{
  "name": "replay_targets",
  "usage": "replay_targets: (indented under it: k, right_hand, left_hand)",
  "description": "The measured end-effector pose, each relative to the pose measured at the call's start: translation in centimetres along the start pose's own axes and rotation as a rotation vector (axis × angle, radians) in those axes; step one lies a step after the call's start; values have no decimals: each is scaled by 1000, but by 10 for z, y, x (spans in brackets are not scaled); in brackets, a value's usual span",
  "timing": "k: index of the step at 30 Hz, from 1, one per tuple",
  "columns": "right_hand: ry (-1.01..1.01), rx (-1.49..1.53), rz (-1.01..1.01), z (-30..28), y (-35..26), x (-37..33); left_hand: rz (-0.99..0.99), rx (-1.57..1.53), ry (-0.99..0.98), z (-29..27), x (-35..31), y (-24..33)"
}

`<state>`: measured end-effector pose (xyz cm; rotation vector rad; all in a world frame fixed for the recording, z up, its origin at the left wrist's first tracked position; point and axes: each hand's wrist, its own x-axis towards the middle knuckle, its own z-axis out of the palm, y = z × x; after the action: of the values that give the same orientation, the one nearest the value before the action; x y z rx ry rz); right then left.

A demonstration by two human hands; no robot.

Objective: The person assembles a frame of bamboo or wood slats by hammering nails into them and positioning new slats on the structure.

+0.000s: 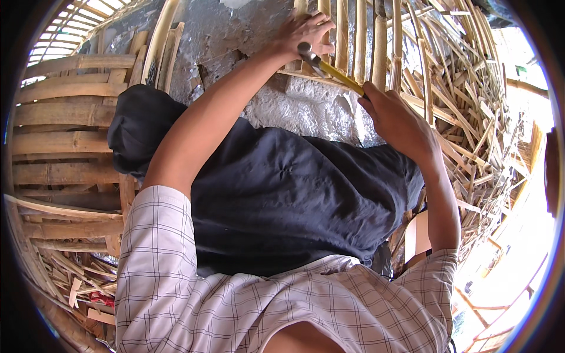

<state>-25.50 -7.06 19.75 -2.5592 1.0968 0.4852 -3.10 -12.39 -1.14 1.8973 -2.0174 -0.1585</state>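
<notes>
My right hand [400, 120] is closed round the yellow handle of a hammer [335, 72]. The dark metal hammer head points up and left, close beside my left wrist. At the top, my left hand [304, 36] has its fingers bent over a bamboo slat [324, 8] of a frame. Its fingertips are partly hidden, so a small thing under them cannot be made out. Several parallel bamboo slats [359, 35] run away from me, joined to a crosspiece along their near end.
A grey, uneven floor [235, 29] lies beneath the frame. Split bamboo strips [471, 117] are heaped at the right. At the left stands a bamboo slat structure [65, 144], with more scraps below it. Dark cloth [294, 194] covers my legs in front.
</notes>
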Motion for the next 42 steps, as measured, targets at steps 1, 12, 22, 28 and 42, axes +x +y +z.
replay_targets:
  k: [1,12,22,28,42]
  right_hand:
    - [-25,-34,23,-5,-6,-3]
    - [-19,205,-54,9,27,0]
    - [159,516,-117,81,34,-10]
    - [253,604,-79,105,27,-13]
    - [349,321,40,104,20,-12]
  left_hand:
    - [-14,-10,-54,-4,2,3]
    - [142,-143,316,9,-3,-6]
    - [126,-254,159,3,0,-12]
    - [40,-292,-58,-17,4,-7]
    - [134,-199,58,-32,-4,-1]
